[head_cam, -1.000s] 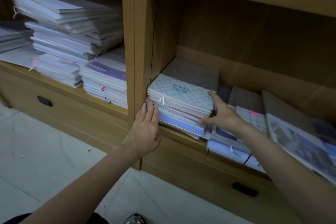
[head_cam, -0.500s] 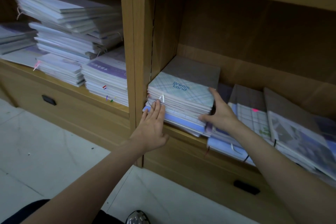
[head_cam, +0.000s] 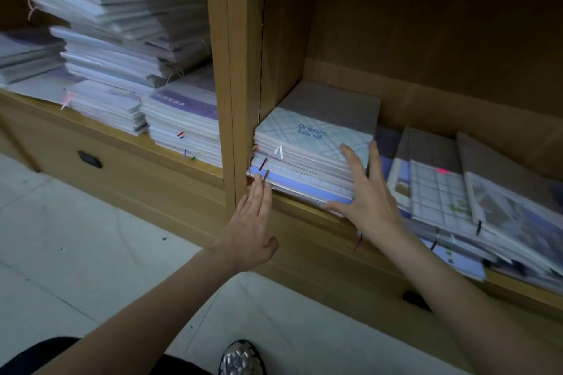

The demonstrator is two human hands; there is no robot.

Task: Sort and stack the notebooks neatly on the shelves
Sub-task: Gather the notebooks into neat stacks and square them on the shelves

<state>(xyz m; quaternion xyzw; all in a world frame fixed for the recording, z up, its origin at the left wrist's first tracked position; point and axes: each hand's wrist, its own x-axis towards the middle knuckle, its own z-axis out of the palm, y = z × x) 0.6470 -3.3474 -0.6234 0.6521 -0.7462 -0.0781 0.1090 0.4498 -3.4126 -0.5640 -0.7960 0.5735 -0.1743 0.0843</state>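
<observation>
Stack: "Dream Land" notebook stack (head_cam: 307, 161) is set against the shelf divider (head_cam: 240, 70).
Left hand (head_cam: 251, 227): held flat, fingers straight — tips touched to the stack's front-left corner.
Right hand (head_cam: 367, 195): spread wide — pressed against the stack's right edge, nothing gripped.

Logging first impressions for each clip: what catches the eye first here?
Both hands frame a notebook stack in the right shelf bay: the left hand at its front corner, the right hand flat on its right side. Slumped notebooks lie rightward; taller piles fill the left bay.
</observation>
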